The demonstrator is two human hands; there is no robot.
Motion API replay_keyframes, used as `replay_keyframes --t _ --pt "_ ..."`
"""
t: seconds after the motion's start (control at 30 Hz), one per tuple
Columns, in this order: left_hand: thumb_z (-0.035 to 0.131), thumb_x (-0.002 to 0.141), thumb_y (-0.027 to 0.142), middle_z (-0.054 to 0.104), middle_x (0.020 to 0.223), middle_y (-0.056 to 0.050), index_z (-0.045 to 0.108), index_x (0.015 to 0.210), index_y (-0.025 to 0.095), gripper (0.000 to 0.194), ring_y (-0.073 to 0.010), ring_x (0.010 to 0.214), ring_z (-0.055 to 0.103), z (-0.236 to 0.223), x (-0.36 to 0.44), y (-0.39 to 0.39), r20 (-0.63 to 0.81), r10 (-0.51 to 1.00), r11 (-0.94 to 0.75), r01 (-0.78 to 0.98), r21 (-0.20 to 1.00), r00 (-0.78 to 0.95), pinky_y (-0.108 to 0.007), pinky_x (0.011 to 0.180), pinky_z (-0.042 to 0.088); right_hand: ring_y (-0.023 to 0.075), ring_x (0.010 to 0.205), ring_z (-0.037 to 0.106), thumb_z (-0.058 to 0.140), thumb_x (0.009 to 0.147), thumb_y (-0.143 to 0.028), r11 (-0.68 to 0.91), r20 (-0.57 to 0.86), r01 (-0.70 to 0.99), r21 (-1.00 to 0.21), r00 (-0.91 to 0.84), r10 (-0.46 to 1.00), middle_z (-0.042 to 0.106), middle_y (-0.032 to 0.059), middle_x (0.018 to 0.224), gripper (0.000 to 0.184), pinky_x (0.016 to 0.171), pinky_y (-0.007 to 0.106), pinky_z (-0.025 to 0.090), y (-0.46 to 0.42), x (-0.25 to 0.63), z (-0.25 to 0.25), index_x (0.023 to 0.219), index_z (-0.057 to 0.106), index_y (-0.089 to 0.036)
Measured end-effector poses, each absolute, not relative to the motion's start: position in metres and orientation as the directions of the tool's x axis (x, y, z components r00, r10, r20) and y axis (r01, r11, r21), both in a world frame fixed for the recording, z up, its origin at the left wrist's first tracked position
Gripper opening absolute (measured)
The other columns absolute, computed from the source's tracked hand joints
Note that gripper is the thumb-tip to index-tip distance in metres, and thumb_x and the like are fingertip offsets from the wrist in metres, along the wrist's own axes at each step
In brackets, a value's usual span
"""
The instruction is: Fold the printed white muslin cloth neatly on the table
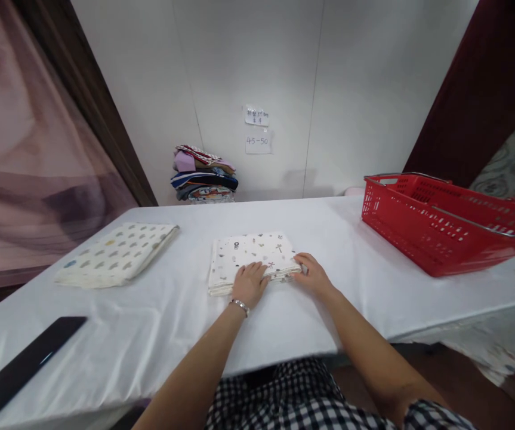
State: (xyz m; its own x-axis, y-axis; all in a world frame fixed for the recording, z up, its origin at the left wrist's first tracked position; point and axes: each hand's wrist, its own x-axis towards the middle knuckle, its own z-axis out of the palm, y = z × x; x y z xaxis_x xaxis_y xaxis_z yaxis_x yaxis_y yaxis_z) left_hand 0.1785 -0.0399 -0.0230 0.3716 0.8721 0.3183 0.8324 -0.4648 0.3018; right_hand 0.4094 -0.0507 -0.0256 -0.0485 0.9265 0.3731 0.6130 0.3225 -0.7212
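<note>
A folded white cloth [234,260] with small scattered prints lies in several layers on the table, straight in front of me. My left hand [249,283] rests on its near edge, fingers stretched flat over the top layer. At the cloth's right near corner is my right hand [313,275], its fingers on top and the thumb lower down, closed on the edge. Further left lies a second folded cloth [123,254], cream with grey cloud-like shapes; neither hand touches it.
A white sheet covers the table [163,334]. The red plastic basket [418,233] stands at the right, and a long black flat object [24,367] lies at the left front. Behind the table rises a pile of folded fabrics [204,176] against the wall, near two paper notes [258,142].
</note>
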Motion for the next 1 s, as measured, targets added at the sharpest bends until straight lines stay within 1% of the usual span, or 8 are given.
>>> replay_keyframes --t 0.07,0.13,0.23,0.5,0.7,0.83,1.0 --pt "0.042 0.084 0.039 0.051 0.128 -0.003 0.053 0.116 0.030 0.035 -0.0210 0.122 0.040 -0.023 0.179 -0.040 0.323 0.872 -0.465 0.829 0.310 0.368 -0.043 0.105 0.022 0.0221 0.109 0.046 0.061 0.070 -0.031 0.340 0.377 0.620 -0.707 -0.076 0.923 0.048 0.0034 0.121 0.038 0.090 0.034 0.039 -0.049 0.409 -0.027 0.107 0.059 -0.026" --pt "0.043 0.084 0.039 0.051 0.128 -0.003 0.053 0.116 0.029 0.035 -0.0217 0.122 0.040 -0.023 0.179 -0.040 0.327 0.870 -0.468 0.825 0.317 0.368 -0.044 0.105 0.022 0.0217 0.107 0.047 0.058 0.072 -0.028 0.325 0.369 0.617 -0.717 -0.059 0.928 0.050 0.0033 0.118 0.033 0.090 0.035 0.039 -0.047 0.408 -0.030 0.104 0.061 -0.026" --pt "0.042 0.085 0.039 0.051 0.128 -0.004 0.052 0.117 0.029 0.036 -0.0220 0.122 0.039 -0.024 0.180 -0.041 0.331 0.868 -0.471 0.824 0.314 0.370 -0.044 0.105 0.022 0.0207 0.100 0.050 0.054 0.072 -0.024 0.302 0.359 0.603 -0.738 -0.027 0.933 0.052 0.0037 0.113 0.029 0.084 0.035 0.041 -0.046 0.406 -0.032 0.100 0.062 -0.025" --pt "0.037 0.087 0.039 0.049 0.130 -0.003 0.050 0.121 0.027 0.038 -0.0210 0.123 0.037 -0.028 0.180 -0.043 0.331 0.865 -0.462 0.854 0.237 0.377 -0.044 0.104 0.022 0.0161 0.084 0.052 0.046 0.071 -0.015 0.356 0.453 0.617 -0.702 0.001 0.892 0.054 0.0022 0.094 0.023 0.075 0.028 0.041 -0.051 0.398 -0.027 0.086 0.061 -0.022" --pt "0.036 0.087 0.040 0.050 0.129 -0.003 0.050 0.121 0.027 0.039 -0.0207 0.122 0.039 -0.028 0.179 -0.044 0.348 0.848 -0.484 0.851 0.203 0.399 -0.043 0.104 0.024 0.0146 0.073 0.050 0.044 0.068 -0.013 0.306 0.410 0.653 -0.693 0.008 0.912 0.052 0.0005 0.080 0.018 0.069 0.026 0.039 -0.050 0.398 -0.027 0.075 0.059 -0.021" --pt "0.038 0.087 0.039 0.052 0.128 -0.003 0.051 0.119 0.025 0.038 -0.0206 0.122 0.040 -0.024 0.170 -0.047 0.357 0.839 -0.493 0.853 0.174 0.412 -0.043 0.103 0.026 0.0141 0.071 0.050 0.044 0.066 -0.013 0.316 0.432 0.672 -0.670 0.007 0.902 0.052 -0.0008 0.078 0.017 0.067 0.026 0.038 -0.050 0.399 -0.028 0.074 0.057 -0.021" --pt "0.039 0.086 0.042 0.055 0.124 -0.003 0.055 0.115 0.027 0.036 -0.0225 0.119 0.044 -0.020 0.124 -0.053 0.388 0.867 -0.391 0.909 0.144 0.312 -0.048 0.104 0.025 0.0141 0.069 0.049 0.044 0.066 -0.015 0.311 0.429 0.688 -0.656 0.002 0.903 0.054 -0.0009 0.079 0.018 0.062 0.025 0.037 -0.052 0.399 -0.028 0.076 0.057 -0.021"
